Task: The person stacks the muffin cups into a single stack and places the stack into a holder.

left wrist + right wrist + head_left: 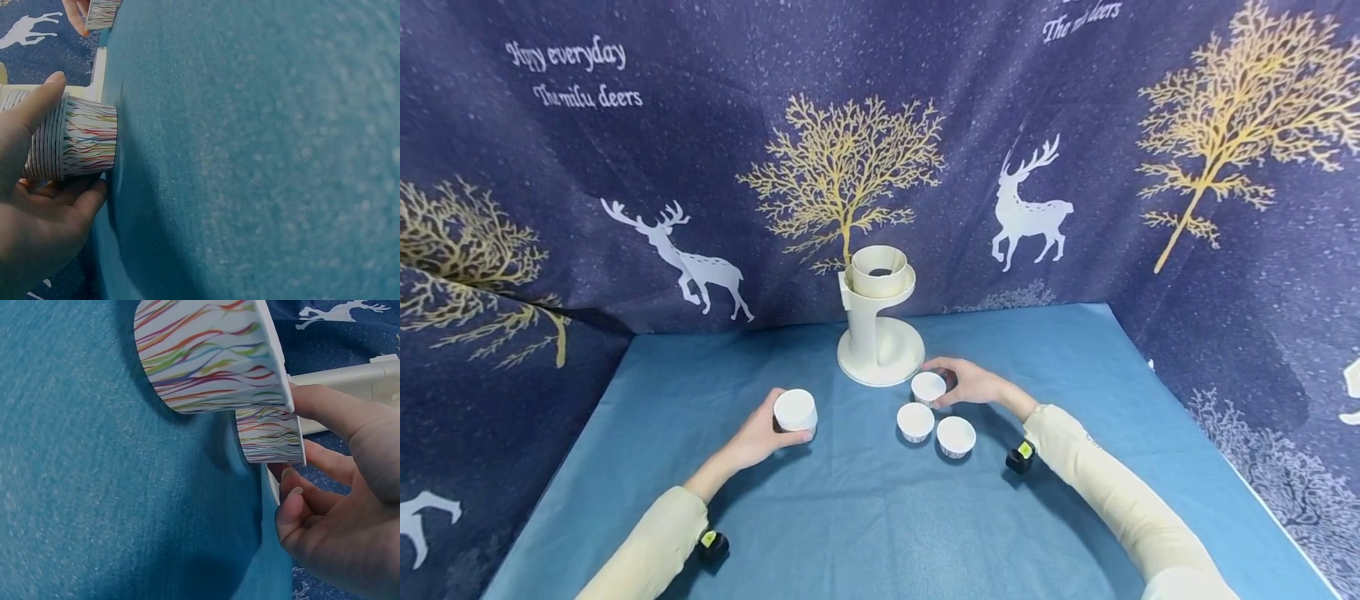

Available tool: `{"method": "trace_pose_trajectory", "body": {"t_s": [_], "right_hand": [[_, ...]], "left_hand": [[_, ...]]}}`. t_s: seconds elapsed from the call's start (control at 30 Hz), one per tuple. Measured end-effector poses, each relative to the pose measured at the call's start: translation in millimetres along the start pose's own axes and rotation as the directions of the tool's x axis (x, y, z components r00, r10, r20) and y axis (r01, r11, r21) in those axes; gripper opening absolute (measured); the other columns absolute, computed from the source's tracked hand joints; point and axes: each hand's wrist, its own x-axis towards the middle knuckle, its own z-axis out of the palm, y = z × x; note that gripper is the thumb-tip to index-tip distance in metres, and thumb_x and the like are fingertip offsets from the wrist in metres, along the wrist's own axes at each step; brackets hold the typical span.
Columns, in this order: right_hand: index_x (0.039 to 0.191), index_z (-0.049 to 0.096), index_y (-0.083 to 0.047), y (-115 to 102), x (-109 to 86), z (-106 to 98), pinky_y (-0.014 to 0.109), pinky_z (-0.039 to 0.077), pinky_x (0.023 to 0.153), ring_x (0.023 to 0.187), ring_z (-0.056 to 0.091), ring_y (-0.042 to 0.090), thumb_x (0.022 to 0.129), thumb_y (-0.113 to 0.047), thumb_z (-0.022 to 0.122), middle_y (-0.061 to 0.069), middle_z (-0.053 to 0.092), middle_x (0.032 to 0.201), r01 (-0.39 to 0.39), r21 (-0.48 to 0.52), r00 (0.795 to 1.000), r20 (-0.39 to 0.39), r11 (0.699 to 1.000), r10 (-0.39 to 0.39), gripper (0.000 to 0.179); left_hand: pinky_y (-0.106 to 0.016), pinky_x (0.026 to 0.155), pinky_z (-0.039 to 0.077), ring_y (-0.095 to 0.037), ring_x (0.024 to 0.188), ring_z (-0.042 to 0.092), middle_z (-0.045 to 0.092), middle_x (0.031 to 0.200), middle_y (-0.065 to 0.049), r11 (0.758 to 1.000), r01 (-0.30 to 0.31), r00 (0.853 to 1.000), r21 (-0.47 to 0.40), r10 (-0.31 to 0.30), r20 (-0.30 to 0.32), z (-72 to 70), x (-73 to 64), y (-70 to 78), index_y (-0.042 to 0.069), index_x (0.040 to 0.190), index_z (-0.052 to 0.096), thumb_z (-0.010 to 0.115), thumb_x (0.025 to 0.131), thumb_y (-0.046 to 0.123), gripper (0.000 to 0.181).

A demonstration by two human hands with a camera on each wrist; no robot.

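Note:
My left hand [765, 432] grips a stack of nested paper cups [87, 137], thumb on one side and fingers on the other. Their white rims are tightly layered, and the lowest wall shows coloured wavy stripes. Over on the right, a loose group of three matching cups stands on the blue cloth. My right hand [973, 382] pinches the back paper cup [272, 435] near its rim, between thumb and fingers. In front of that one stand a left cup [915, 422] and a right cup [956, 437], both mouth up.
Behind the cups rises a cream stand [861, 337] with a round base [901, 343] and an upper ring holding a short open cylinder [880, 283]. The blue cloth [880, 517] covers the table. A dark curtain [700, 167] with deer and trees hangs behind and at the sides.

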Motion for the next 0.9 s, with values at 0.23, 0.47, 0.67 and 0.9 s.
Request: {"method": "trace_pose_trajectory", "body": {"t_s": [0.23,0.47,0.67,0.9], "right_hand": [[0.131,0.047,-0.011,5.2,2.7,3.3,0.029,0.045,0.067,0.073,0.052,0.016,0.074,-0.023,0.076,0.008,0.059,0.106,0.014,0.009,1.0,0.012,1.0,-0.014,0.065],[0.127,0.05,-0.012,3.4,3.2,0.9,0.027,0.045,0.069,0.078,0.052,0.014,0.075,-0.024,0.075,0.007,0.059,0.106,0.068,-0.035,0.997,-0.038,0.997,-0.069,0.059],[0.127,0.05,-0.008,-1.0,2.6,-3.9,0.028,0.044,0.072,0.085,0.051,0.016,0.075,-0.026,0.074,0.007,0.057,0.109,0.102,-0.082,0.991,-0.082,0.991,-0.109,0.06],[0.125,0.051,-0.014,-4.7,3.6,-5.2,0.031,0.045,0.078,0.09,0.052,0.016,0.074,-0.027,0.076,0.005,0.059,0.11,0.04,-0.087,0.991,-0.121,0.995,-0.051,0.059]], "left_hand": [[-0.043,0.088,0.041,-0.025,0.107,0.052,0.054,0.118,-0.011,1.0,0.001,1.0,0.005,-0.001,-0.003,0.3,-2.0,0.9,0.011,0.124,0.039,0.079,0.068,0.037,0.074],[-0.045,0.091,0.04,-0.026,0.107,0.052,0.056,0.117,-0.012,0.999,-0.037,0.999,0.005,0.037,-0.022,-3.6,-0.6,2.6,0.008,0.123,0.044,0.082,0.065,0.033,0.073],[-0.047,0.092,0.04,-0.028,0.109,0.052,0.055,0.12,-0.013,0.998,-0.055,0.998,0.01,0.056,-0.033,-5.7,-1.5,4.3,0.008,0.125,0.045,0.082,0.065,0.033,0.075],[-0.043,0.089,0.045,-0.028,0.107,0.054,0.055,0.117,-0.013,0.99,-0.135,0.988,-0.028,0.132,-0.084,-4.3,-2.6,1.1,0.009,0.124,0.047,0.082,0.066,0.028,0.07]]}}
